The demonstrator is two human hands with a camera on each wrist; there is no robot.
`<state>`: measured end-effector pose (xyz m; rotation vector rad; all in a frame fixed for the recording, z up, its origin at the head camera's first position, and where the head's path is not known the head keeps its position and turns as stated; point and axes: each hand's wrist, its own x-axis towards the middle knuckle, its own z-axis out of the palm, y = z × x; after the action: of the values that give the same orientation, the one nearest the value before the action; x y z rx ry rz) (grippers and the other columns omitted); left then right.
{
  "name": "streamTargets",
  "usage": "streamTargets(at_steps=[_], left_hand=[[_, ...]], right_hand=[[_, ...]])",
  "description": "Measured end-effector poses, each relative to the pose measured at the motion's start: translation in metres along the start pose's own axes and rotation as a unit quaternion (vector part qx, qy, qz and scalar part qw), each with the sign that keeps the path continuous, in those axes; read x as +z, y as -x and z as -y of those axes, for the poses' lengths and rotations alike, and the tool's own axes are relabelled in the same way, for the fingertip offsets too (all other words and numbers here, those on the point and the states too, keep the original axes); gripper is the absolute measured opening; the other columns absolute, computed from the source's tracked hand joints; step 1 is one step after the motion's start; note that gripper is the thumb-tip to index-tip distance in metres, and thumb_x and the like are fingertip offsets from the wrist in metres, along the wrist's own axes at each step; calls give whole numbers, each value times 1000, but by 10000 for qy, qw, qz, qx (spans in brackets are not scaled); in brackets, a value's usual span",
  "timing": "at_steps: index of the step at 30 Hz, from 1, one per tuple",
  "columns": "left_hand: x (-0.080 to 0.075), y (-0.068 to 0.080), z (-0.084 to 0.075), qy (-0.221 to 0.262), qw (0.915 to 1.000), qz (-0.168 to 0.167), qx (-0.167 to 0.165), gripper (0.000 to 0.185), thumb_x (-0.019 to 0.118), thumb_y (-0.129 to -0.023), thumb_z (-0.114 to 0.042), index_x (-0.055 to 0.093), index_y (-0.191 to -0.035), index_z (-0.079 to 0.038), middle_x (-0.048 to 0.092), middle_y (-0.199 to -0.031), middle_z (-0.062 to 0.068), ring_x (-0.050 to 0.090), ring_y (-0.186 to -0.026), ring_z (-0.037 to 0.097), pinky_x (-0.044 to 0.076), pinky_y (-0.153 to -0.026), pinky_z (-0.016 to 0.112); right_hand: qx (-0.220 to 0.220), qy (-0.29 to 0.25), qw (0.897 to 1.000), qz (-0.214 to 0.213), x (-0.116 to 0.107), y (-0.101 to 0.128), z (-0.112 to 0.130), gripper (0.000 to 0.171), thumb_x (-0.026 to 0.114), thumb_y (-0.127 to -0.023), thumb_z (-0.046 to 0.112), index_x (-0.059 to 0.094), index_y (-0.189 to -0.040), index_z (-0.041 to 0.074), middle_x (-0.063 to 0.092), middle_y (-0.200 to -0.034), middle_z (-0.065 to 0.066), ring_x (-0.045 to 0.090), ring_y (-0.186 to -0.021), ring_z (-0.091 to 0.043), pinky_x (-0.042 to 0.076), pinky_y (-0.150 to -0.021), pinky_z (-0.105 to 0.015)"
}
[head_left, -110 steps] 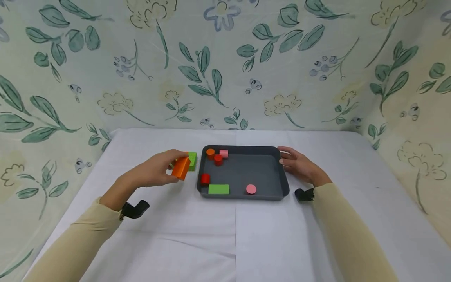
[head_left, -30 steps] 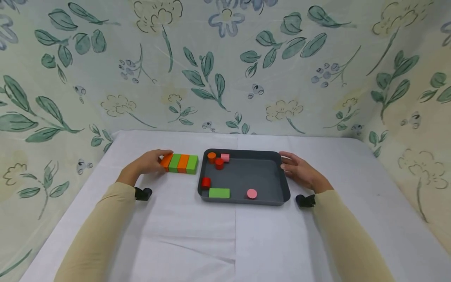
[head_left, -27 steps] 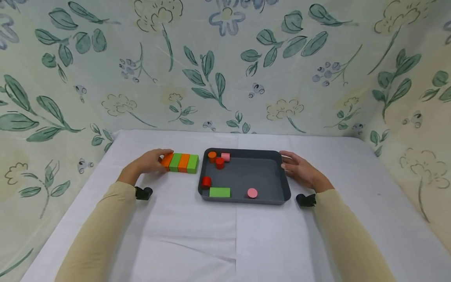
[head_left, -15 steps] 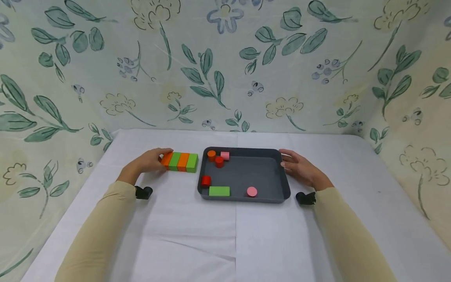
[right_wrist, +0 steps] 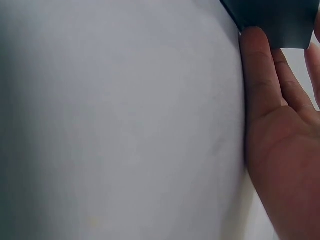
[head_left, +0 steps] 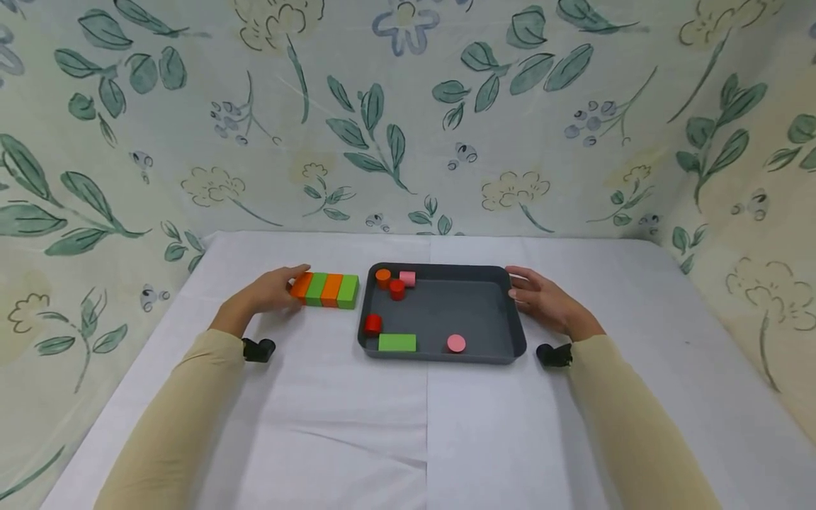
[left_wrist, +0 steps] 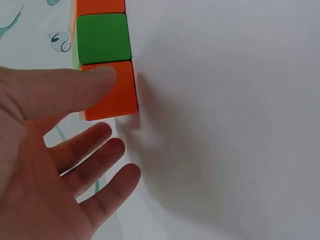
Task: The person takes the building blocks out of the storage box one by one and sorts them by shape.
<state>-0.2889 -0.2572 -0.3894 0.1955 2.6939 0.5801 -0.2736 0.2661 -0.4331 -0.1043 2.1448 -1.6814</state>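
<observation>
Head view: my left hand (head_left: 268, 294) rests with straight fingers against the end orange wooden block (head_left: 301, 286), which a few seconds back was still gripped in the air. It now closes a four-block orange-green row at 9 o'clock of the dark grey plastic tray (head_left: 440, 353). My right hand (head_left: 542, 301) stays flat on the tray's 3 o'clock rim, so the row looks settled.

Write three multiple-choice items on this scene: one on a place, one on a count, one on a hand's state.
1. Where does the row of blocks lie?
A. inside the tray
B. on the cloth, left of the tray
C. right of the tray

2. How many blocks form the row?
A. two
B. six
C. four

3. What does the left hand do?
A. touches the end orange block
B. lifts a cylinder
C. grips the tray

Key: B, the row sits outside the tray's left wall; C, orange, green, orange, green; A, a straight finger lies on it.
</observation>
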Motion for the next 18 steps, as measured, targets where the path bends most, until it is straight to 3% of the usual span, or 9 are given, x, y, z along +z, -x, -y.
streamTargets(at_steps=[3,5,8,10,12,18], left_hand=[[-2,6,-4,-294,9990,-302,143,80,68,-88,-14,27,-156,-7,28,-158,28,29,-143,48,27,-118,63],[-5,11,-9,-538,9946,-778,427,73,66,-89,-13,33,-153,-3,33,-155,29,29,-142,48,28,-118,63],[-8,20,-22,-729,9795,-1546,1068,58,63,-89,-8,47,-144,-1,44,-149,25,34,-140,45,31,-117,61],[-9,26,-35,-799,9686,-1818,1494,49,63,-90,-6,53,-138,-2,48,-146,21,36,-139,42,34,-116,60],[-8,32,-49,-867,9628,-1834,1787,45,65,-90,-5,58,-134,-5,51,-144,17,37,-139,38,37,-115,57],[1,43,-87,-1174,9603,-1297,2174,36,67,-90,-5,65,-126,-9,58,-137,10,46,-135,31,45,-111,51]], right_hand=[[0,45,10000,-14,-1,1,-2,70,53,-101,15,15,-159,18,7,-168,-15,15,-155,-38,17,-125,-55],[-24,67,10000,-12,-2,1,-2,69,53,-102,15,15,-159,17,8,-168,-15,16,-154,-38,17,-125,-55],[13,67,10000,-19,-2,1,-1,70,53,-102,16,15,-159,18,9,-168,-14,16,-154,-37,17,-125,-55],[22,69,10000,-9,-2,1,0,71,54,-101,16,14,-160,18,8,-168,-14,16,-155,-37,17,-125,-55],[26,74,10000,6,-1,1,2,71,54,-101,17,13,-160,18,7,-168,-14,16,-155,-38,17,-125,-56],[96,55,9999,-30,0,2,4,70,53,-102,15,14,-160,18,7,-169,-14,15,-155,-38,16,-125,-56]])
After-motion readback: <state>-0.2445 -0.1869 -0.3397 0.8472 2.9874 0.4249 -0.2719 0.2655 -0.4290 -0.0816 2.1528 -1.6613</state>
